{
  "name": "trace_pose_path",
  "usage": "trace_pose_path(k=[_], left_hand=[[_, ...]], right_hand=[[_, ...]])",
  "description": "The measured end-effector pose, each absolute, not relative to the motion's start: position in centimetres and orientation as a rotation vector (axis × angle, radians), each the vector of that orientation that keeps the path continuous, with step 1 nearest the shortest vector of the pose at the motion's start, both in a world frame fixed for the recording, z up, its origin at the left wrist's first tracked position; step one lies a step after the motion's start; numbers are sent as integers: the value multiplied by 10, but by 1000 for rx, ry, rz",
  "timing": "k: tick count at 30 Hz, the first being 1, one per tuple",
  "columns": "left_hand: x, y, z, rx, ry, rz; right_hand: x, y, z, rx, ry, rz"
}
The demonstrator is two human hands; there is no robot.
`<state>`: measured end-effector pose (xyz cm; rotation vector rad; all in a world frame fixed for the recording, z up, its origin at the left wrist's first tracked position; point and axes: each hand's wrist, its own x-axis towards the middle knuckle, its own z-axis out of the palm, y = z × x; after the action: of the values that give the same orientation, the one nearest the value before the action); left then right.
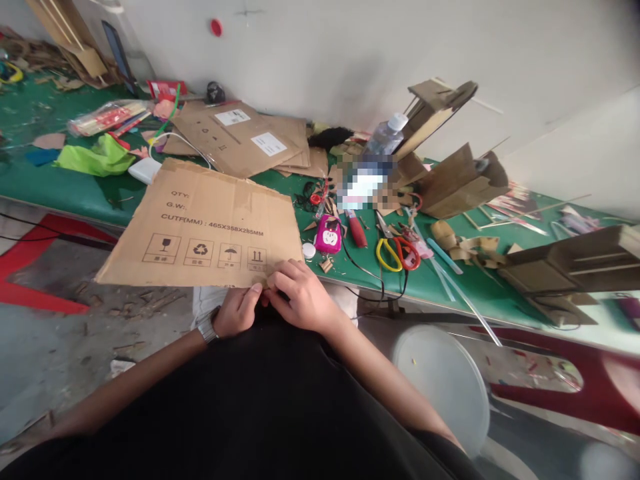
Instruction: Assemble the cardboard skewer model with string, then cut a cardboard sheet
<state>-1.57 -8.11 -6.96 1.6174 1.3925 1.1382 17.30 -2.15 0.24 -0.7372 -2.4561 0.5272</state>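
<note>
A flat piece of cardboard (220, 207) with printed text and box symbols extends over the near edge of the table. My left hand (239, 310), with a watch on its wrist, pinches the cardboard's near edge between thumb and fingers. Right beside it, my right hand (303, 293) grips the same edge near the right corner, its fingers bent over the top. The fingertips of both hands nearly meet, and some of them are hidden beneath the sheet.
On the green table (360, 263) lie scissors (397, 253), a pink power socket (329, 233) and a red-handled tool (357, 230). A bottle (387, 137) stands behind. More cardboard (240, 133) lies at the back. Cardboard structures (463, 180) stand right; a round stool (443, 387) is below.
</note>
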Motion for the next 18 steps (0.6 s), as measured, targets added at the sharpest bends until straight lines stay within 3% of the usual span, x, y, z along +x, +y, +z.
trace_pose_path(k=[18], left_hand=[[-13,-78,-46,1549,1340,1136]], right_hand=[[180,-21,1,-643,-2143,793]])
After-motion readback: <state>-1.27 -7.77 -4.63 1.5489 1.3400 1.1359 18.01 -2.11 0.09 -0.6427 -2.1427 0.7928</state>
